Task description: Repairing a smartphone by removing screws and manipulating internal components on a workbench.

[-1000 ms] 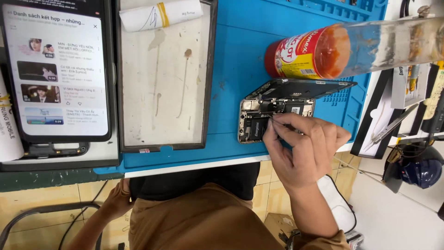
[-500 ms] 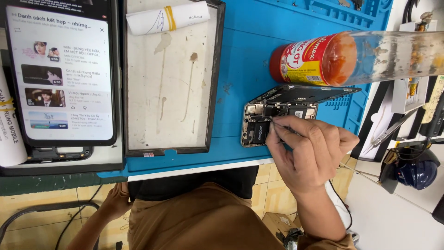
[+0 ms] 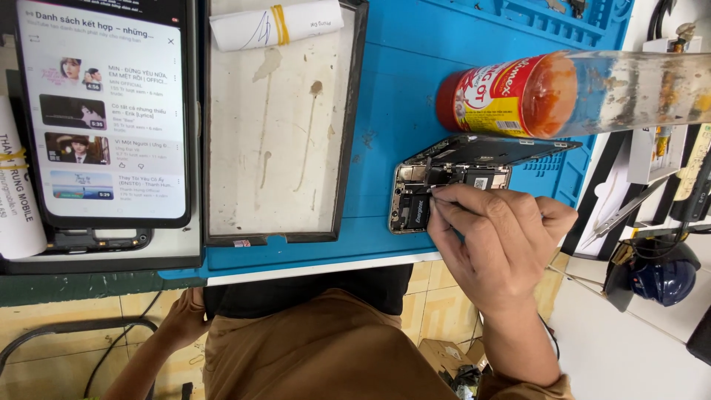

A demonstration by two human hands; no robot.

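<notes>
Opened phone on blue mat | right hand — grip pinched together over its insides | left hand below table — grip unclear

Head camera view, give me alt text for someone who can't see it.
A right hand works with its fingertips inside an opened phone on a blue mat. The left hand hangs below the table edge. A tablet and sauce bottle lie nearby.

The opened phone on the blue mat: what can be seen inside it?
Inside the opened phone a black battery and small metal parts show. The right hand covers the rest, pinching at the inside; whether it holds a tool is hidden.
</notes>
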